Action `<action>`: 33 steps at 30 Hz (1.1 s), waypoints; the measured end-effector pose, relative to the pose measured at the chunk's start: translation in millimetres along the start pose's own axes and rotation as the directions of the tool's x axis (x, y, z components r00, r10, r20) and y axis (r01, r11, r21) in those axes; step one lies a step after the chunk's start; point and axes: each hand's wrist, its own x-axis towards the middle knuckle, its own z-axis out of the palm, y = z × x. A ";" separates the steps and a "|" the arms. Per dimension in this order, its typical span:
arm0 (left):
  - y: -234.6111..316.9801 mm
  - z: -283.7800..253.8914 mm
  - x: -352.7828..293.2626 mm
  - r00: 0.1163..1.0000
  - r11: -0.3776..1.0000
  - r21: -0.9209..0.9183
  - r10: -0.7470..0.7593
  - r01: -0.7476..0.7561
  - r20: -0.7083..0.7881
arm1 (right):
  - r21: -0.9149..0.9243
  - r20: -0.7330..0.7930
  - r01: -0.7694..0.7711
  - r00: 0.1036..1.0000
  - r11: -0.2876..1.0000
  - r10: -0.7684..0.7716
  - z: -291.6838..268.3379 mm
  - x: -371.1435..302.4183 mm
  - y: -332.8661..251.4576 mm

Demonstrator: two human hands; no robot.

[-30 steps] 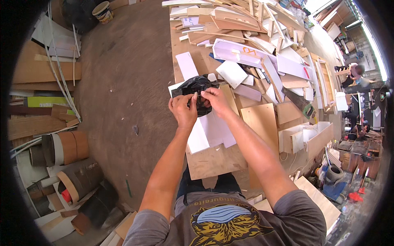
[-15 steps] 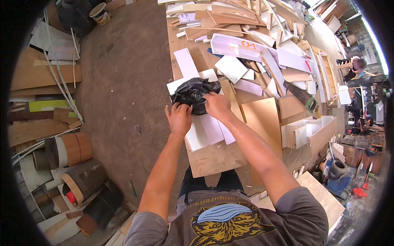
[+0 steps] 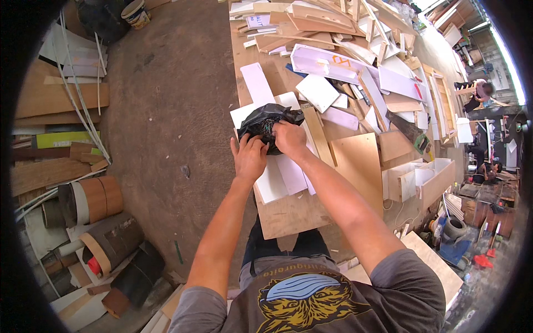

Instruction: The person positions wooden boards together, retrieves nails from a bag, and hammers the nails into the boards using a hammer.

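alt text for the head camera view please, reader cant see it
A person's right hand reaches into an open black plastic bag while the left hand touches its near edge. The bag is over pale boards on a wooden table piled with board offcuts; rolled sheets lie to the left.

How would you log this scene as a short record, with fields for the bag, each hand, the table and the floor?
Bag: black plastic bag, open, on white boards
Left hand: fingers at the bag's near edge
Right hand: fingers at the opening; grip hidden
Table: wood offcuts heaped toward the far end
Floor: bucket at far left
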 end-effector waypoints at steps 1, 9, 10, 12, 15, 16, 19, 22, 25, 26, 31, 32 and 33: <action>0.5 -1.4 0.0 1.000 1.000 -0.001 0.002 -0.002 -0.002 | 0.048 0.012 -0.020 1.000 0.999 0.020 -0.2 0.5 1.2; 11.6 -19.2 2.6 0.978 0.977 -0.198 -0.114 0.078 -0.175 | 0.537 -0.130 -0.036 0.984 0.843 0.125 -8.8 -1.7 15.1; 13.1 -21.3 2.6 0.978 0.977 -0.198 -0.109 0.073 -0.177 | 0.669 -0.022 -0.131 0.980 0.732 0.195 -12.8 -1.1 15.0; 17.5 -25.5 1.6 0.959 0.969 -0.241 -0.113 0.049 -0.260 | 0.774 0.088 -0.225 0.964 0.593 0.251 -21.0 -4.8 15.4; 31.6 -37.8 -3.5 0.943 0.955 -0.295 -0.130 0.036 -0.305 | 0.943 0.220 -0.282 0.927 0.177 0.304 -43.9 -21.8 11.6; 40.2 -39.1 -2.6 0.946 0.954 -0.299 -0.112 0.016 -0.305 | 0.949 0.226 -0.276 0.933 0.154 0.281 -52.3 -28.6 17.1; 76.1 -41.8 -6.5 0.943 0.891 -0.451 -0.114 -0.042 -0.314 | 0.966 0.179 -0.222 0.942 0.129 0.284 -78.1 -60.0 32.2; 119.5 -32.8 -15.2 0.944 0.785 -0.619 -0.183 -0.028 -0.275 | 0.982 0.047 -0.097 0.956 0.161 0.290 -113.3 -101.7 40.5; 179.8 -29.8 -29.0 0.970 0.664 -0.746 -0.205 0.042 -0.129 | 0.988 -0.024 -0.025 0.949 0.150 0.314 -150.5 -155.3 62.6; 198.5 -25.6 -34.4 0.976 0.640 -0.769 -0.173 0.011 -0.130 | 0.990 -0.022 -0.026 0.945 0.139 0.327 -165.4 -175.8 69.8; 308.8 15.6 -80.8 0.995 0.518 -0.854 -0.050 -0.049 -0.087 | 0.997 -0.017 -0.017 0.915 0.079 0.403 -240.2 -308.4 130.0; 333.9 25.0 -93.5 0.998 0.495 -0.869 -0.034 -0.030 -0.054 | 0.995 -0.052 0.013 0.908 0.097 0.417 -248.1 -337.6 146.3; 358.7 36.4 -105.5 0.999 0.496 -0.868 -0.006 -0.042 -0.052 | 0.993 -0.045 -0.006 0.901 0.117 0.431 -259.0 -367.8 163.2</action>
